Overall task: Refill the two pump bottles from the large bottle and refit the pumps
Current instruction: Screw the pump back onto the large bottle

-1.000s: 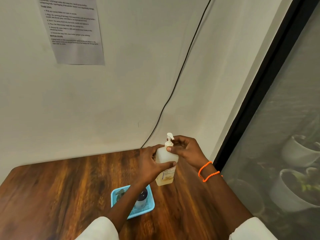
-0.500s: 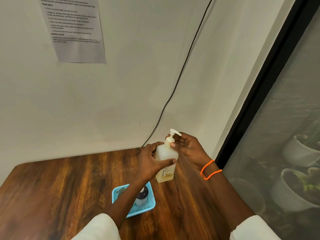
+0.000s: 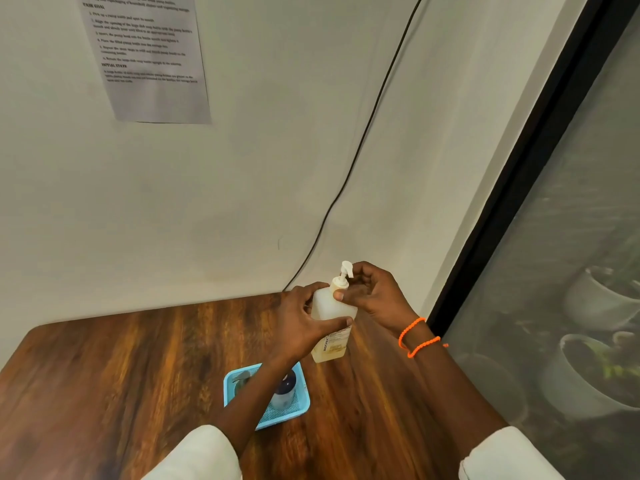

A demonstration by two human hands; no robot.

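The pump head (image 3: 346, 270) has swung round since a moment ago. My left hand (image 3: 304, 323) grips the translucent pump bottle (image 3: 332, 320); my right hand (image 3: 372, 296) pinches its collar. Label lettering unreadable.

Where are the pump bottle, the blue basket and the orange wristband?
pump bottle (image 3: 330, 308): head view, on its pale upper body.
blue basket (image 3: 231, 380): head view, on its left rim.
orange wristband (image 3: 420, 348): head view, on its lower strand.

Pump bottle (image 3: 333, 318) above table (image 3: 121, 368) between both hands, tray (image 3: 300, 400) nearer, sheet (image 3: 147, 57) on wall
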